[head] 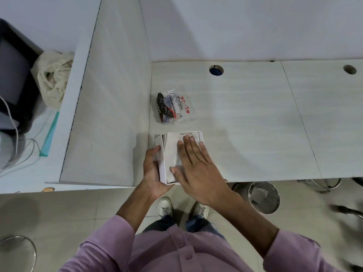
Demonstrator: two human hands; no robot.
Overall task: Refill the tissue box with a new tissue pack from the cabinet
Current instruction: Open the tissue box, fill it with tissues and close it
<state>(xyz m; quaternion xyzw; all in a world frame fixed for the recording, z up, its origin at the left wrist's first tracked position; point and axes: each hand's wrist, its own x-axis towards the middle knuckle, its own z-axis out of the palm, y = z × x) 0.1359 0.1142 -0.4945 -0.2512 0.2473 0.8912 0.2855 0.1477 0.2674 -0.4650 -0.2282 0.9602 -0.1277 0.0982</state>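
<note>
A white tissue box (162, 165) lies at the front edge of the white desk (255, 124), its open side up. White tissues (171, 152) fill it. My left hand (152, 169) grips the box's left wall and near corner. Flat on the tissues rests my right hand (193, 163), fingers spread and pressing down, covering the right part of the box. Behind the box lies a crumpled clear plastic tissue wrapper (174, 106) with red hearts and a black strip.
A white partition (106, 107) rises just left of the box. Cable holes (216, 70) sit at the desk's back. A mesh waste bin (264, 197) stands on the floor under the desk edge. A beige cloth (53, 75) and monitor (13, 75) lie beyond the partition.
</note>
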